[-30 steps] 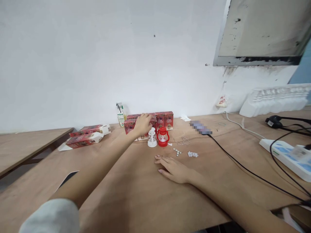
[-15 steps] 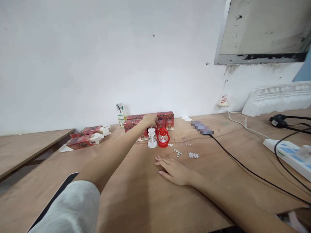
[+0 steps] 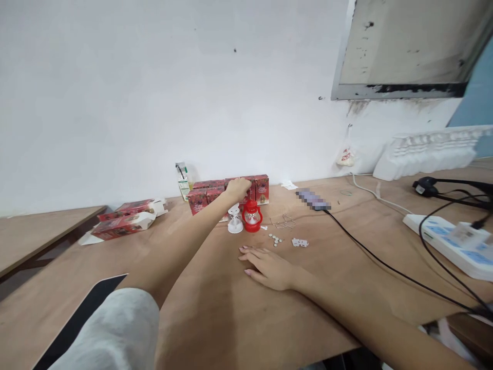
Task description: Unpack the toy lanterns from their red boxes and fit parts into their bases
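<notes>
Red boxes (image 3: 262, 187): left hand (image 3: 236, 189) on one, fingers curled, grip unclear. Right hand (image 3: 269, 267) flat on table (image 3: 215, 308), fingers together.

Left arm extended toward frame centre, left hand (image 3: 238, 188) fingers curled, palm down. Right hand (image 3: 268, 267) lay flat, fingers spread, lower centre.

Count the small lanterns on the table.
2. The white lantern stands beside the red lantern, on its left, both in front of the row of red boxes. The left hand covers a spot behind them, so another could be hidden.
</notes>
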A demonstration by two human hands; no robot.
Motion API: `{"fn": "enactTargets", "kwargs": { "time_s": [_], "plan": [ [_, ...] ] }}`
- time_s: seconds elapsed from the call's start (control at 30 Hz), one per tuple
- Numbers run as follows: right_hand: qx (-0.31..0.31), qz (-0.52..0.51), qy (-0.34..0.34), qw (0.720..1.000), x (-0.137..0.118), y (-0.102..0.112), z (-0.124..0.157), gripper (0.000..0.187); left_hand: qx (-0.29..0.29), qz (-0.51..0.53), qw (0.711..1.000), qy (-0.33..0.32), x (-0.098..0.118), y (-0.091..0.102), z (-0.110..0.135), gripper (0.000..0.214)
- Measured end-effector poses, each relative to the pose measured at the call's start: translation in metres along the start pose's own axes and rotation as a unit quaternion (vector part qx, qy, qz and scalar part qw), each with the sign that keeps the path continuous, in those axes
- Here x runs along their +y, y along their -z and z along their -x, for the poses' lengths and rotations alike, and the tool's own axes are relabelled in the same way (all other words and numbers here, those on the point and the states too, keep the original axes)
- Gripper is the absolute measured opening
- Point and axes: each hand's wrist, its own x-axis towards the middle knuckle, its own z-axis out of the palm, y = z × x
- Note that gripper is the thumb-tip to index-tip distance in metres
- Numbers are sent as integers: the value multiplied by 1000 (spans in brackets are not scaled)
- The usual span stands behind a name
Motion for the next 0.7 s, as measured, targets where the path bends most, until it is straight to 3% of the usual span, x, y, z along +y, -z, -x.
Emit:
{"fn": "enactTargets", "kwargs": {
  "time_s": [0.13, 0.23, 0.33, 0.4, 0.47, 0.53, 0.6, 0.7],
  "plan": [
    [29, 81, 37, 996, 3, 4, -4, 30, 63, -22, 998, -10, -1, 13, 12, 22],
    [95, 143, 24, 985, 5, 25, -3, 28, 120, -26, 992, -6, -4, 39, 30, 22],
    [189, 96, -75, 974, -2, 59, 11, 26, 186, -27, 981, 38, -13, 75, 62, 32],
    [187, 80, -144, 969, -11, 82, 26, 22, 214, -30, 974, 74, -21, 98, 93, 35],
    [147, 80, -184, 969, -19, 98, 42, 19, 215, -50, 973, 65, -27, 110, 129, 32],
    [111, 84, -190, 972, -23, 106, 51, 22, 159, -69, 982, 69, -27, 108, 164, 29],
    [101, 106, -166, 975, -19, 110, 49, 23, 106, -94, 989, 43, -23, 90, 189, 41],
    [162, 168, -136, 963, -3, 115, 22, 23, 35, -93, 995, -13, -16, 50, 204, 64]
  ]
}}
